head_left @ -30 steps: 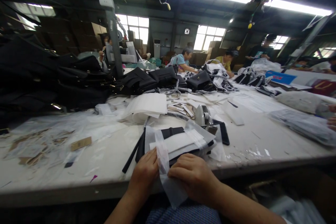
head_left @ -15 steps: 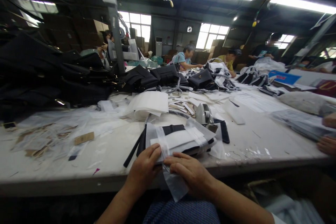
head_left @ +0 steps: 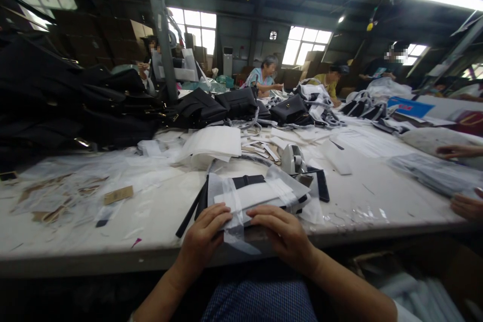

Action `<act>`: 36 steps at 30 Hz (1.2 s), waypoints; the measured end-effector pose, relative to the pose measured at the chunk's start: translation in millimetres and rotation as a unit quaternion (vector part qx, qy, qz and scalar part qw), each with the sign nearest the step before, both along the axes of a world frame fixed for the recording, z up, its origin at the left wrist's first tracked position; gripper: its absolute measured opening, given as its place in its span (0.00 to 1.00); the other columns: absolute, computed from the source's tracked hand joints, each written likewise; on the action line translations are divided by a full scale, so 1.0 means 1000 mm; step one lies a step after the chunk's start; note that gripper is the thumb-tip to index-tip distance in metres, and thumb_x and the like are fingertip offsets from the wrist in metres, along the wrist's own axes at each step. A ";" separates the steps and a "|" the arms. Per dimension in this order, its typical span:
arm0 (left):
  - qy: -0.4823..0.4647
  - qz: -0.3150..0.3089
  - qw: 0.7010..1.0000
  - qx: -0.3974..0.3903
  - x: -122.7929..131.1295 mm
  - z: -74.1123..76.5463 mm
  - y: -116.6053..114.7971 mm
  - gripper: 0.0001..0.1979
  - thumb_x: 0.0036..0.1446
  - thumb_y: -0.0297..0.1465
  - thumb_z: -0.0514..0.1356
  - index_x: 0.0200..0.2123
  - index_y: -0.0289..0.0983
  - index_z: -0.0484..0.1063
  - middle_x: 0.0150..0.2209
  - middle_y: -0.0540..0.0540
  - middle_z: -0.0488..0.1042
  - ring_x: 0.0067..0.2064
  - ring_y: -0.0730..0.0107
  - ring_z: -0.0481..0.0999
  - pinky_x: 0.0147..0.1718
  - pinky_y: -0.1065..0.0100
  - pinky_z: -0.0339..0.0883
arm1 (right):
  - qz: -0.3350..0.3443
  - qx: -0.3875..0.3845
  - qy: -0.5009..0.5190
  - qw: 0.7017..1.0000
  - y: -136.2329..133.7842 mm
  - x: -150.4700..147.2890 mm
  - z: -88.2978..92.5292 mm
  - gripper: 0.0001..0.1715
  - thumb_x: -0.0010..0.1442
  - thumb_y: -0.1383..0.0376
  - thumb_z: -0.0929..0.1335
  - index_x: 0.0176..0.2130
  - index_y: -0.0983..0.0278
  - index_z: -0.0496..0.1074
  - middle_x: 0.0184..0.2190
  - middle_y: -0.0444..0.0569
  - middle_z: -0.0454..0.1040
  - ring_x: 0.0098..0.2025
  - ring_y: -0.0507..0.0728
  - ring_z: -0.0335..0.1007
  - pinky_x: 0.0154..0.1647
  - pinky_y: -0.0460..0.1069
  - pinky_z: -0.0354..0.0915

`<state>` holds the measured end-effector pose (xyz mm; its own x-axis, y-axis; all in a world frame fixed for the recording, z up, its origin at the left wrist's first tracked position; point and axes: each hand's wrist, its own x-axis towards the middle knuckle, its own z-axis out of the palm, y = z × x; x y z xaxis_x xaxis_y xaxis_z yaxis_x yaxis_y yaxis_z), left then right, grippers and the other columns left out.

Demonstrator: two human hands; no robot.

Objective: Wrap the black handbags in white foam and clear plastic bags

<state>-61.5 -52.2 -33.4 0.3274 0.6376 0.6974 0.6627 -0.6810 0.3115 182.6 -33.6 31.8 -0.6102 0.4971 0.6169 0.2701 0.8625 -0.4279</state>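
A black bag (head_left: pixel 249 179) lies at the table's front edge, partly covered by white sheets and translucent strips. My left hand (head_left: pixel 206 229) grips its front left edge, fingers on top and thumb out of sight. Farther right along the same edge, my right hand (head_left: pixel 283 229) holds the bag with its fingers bent over the wrapping. Between both hands a translucent strip (head_left: pixel 236 234) hangs over the front edge. Black straps stick out at the bag's left. Just behind the bag stands a grey tape dispenser (head_left: pixel 293 159).
Black bags (head_left: pixel 113 105) are heaped at the left and back. White sheets (head_left: pixel 213 143) lie behind the wrapped bag, plastic and brown tags (head_left: pixel 118 194) to the left. Another person's hands (head_left: pixel 466 205) are at the right edge, by plastic-covered items (head_left: pixel 422 173). People sit across the table.
My right hand has moved slightly right, away from my left, and off the hanging strip, which now lies higher against the table edge. At the right, one of the other person's hands has risen.
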 end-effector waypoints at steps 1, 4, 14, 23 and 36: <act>-0.001 0.001 1.000 -0.001 0.000 0.000 0.000 0.16 0.61 0.21 0.56 0.51 0.38 0.70 0.52 0.42 0.74 0.57 0.61 0.70 0.57 0.60 0.67 | -0.021 0.019 -0.016 0.999 0.004 -0.004 0.000 0.18 0.65 0.74 0.63 0.52 0.61 0.69 0.51 0.51 0.75 0.53 0.56 0.70 0.57 0.54 0.65; -0.001 0.006 1.000 -0.007 0.000 -0.002 0.001 0.15 0.60 0.22 0.57 0.50 0.38 0.70 0.52 0.42 0.74 0.55 0.62 0.72 0.55 0.62 0.69 | -0.053 0.055 -0.114 0.991 0.014 -0.020 -0.001 0.19 0.62 0.64 0.70 0.53 0.62 0.69 0.50 0.51 0.76 0.51 0.61 0.69 0.57 0.59 0.62; 0.030 -0.031 0.987 -0.157 -0.005 0.038 -0.011 0.26 0.56 0.25 0.57 0.58 0.42 0.63 0.56 0.44 0.70 0.57 0.62 0.70 0.56 0.62 0.67 | -0.084 0.099 -0.307 0.943 0.023 -0.037 0.009 0.16 0.59 0.62 0.72 0.46 0.64 0.70 0.45 0.50 0.74 0.47 0.61 0.67 0.47 0.55 0.64; 0.085 0.037 0.987 -0.134 0.004 0.040 0.003 0.22 0.52 0.20 0.59 0.49 0.43 0.66 0.47 0.47 0.75 0.48 0.62 0.76 0.46 0.65 0.71 | -0.035 0.274 -0.314 0.909 0.040 -0.035 0.004 0.07 0.68 0.70 0.63 0.39 0.67 0.70 0.32 0.48 0.73 0.34 0.56 0.67 0.32 0.50 0.62; 0.084 0.045 0.991 -0.098 0.001 0.028 0.009 0.15 0.57 0.22 0.58 0.46 0.44 0.66 0.44 0.49 0.75 0.45 0.65 0.76 0.42 0.68 0.69 | -0.107 0.116 -0.311 0.937 0.033 -0.037 0.002 0.12 0.64 0.60 0.69 0.44 0.64 0.67 0.43 0.52 0.73 0.44 0.61 0.65 0.43 0.55 0.61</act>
<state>-60.8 -43.3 -5.7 0.3645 0.7870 0.4978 0.7717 -0.5544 0.3116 145.6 -0.3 33.8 -0.7895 0.5456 0.2813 0.5826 0.8103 0.0635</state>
